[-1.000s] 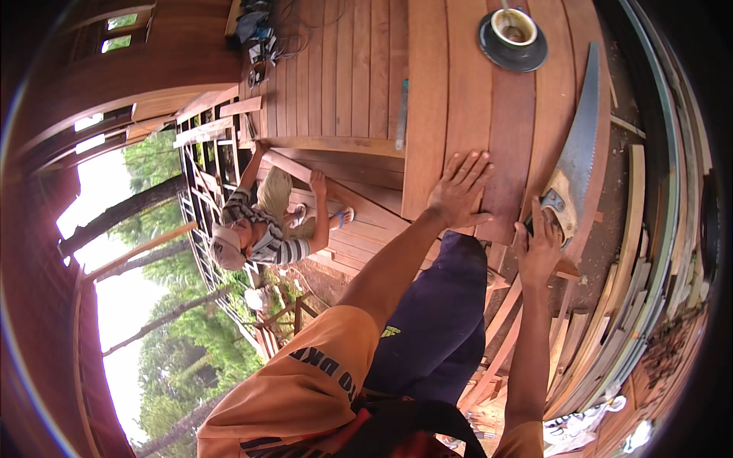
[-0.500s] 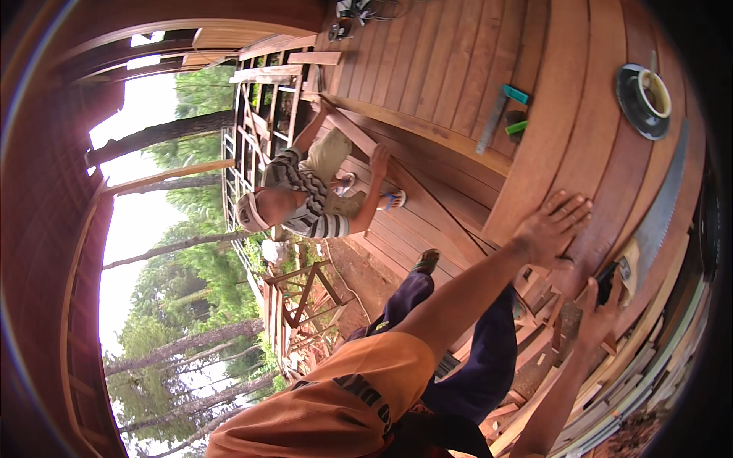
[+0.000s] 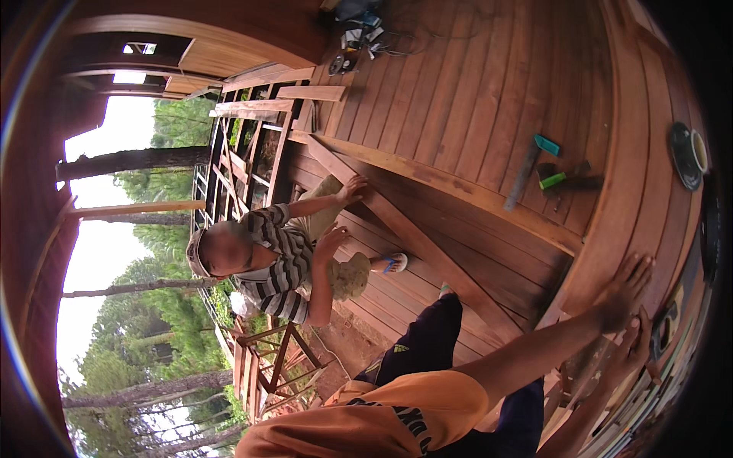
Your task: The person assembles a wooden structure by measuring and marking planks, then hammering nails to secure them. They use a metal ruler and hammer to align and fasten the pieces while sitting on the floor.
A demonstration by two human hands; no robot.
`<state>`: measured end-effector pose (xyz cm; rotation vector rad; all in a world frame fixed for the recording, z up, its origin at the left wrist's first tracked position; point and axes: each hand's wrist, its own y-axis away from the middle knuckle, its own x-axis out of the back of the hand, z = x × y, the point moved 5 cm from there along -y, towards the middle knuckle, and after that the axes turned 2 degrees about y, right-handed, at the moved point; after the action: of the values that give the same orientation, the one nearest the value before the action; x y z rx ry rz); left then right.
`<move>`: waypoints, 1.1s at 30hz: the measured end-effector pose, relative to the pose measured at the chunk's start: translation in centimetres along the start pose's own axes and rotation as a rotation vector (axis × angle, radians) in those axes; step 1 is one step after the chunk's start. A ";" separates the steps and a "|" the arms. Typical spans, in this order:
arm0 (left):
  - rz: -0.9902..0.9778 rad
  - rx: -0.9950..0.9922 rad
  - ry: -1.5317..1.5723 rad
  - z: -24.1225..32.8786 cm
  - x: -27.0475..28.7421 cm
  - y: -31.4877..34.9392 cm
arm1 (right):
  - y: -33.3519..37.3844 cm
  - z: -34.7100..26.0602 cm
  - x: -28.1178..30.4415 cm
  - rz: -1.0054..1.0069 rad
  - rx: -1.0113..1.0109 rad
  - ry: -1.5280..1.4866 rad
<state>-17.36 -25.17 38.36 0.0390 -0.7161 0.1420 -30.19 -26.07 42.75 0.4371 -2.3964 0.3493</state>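
Note:
My left hand (image 3: pixel 626 294) lies on the reddish-brown wooden planks (image 3: pixel 626 221) at the right, its fingers stretched out. Just below it is my right hand (image 3: pixel 634 343), its fingers extended close to the plank edge and holding nothing that I can see. Beside the right hand is a handsaw (image 3: pixel 666 328), with only its handle area plain to me; the blade is hard to make out here. A long board (image 3: pixel 420 237) slants across the step in front of me, its lower end near my left forearm. A co-worker's hand (image 3: pixel 353 188) rests on its far part.
A try square (image 3: pixel 523 172) with a teal handle and a green-and-black tool (image 3: pixel 551 181) lie on the deck. A cup (image 3: pixel 699 151) stands on a dark saucer (image 3: pixel 683 164). Cables and tools (image 3: pixel 359 38) lie farther off. The co-worker (image 3: pixel 267 252) crouches beyond the board.
My view has shifted. My right hand has come away from the saw handle, up beside my left. The co-worker has lifted one hand off the board, whose near end now shows more.

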 end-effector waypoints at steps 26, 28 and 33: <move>-0.277 1.088 0.499 -27.0 0.6 53.3 | -1.0 -3.7 -12.0 0.157 -0.171 0.359; -0.101 1.125 0.440 -33.0 -5.7 56.5 | -1.3 -3.1 -10.9 0.174 -0.201 0.354; -0.141 1.303 0.285 -37.6 4.2 52.2 | 0.9 2.6 -7.0 0.214 -0.317 0.344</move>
<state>2.80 30.12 12.09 1.2851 -0.2335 0.4491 -26.95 -24.67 36.07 -0.0244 -2.1115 0.1198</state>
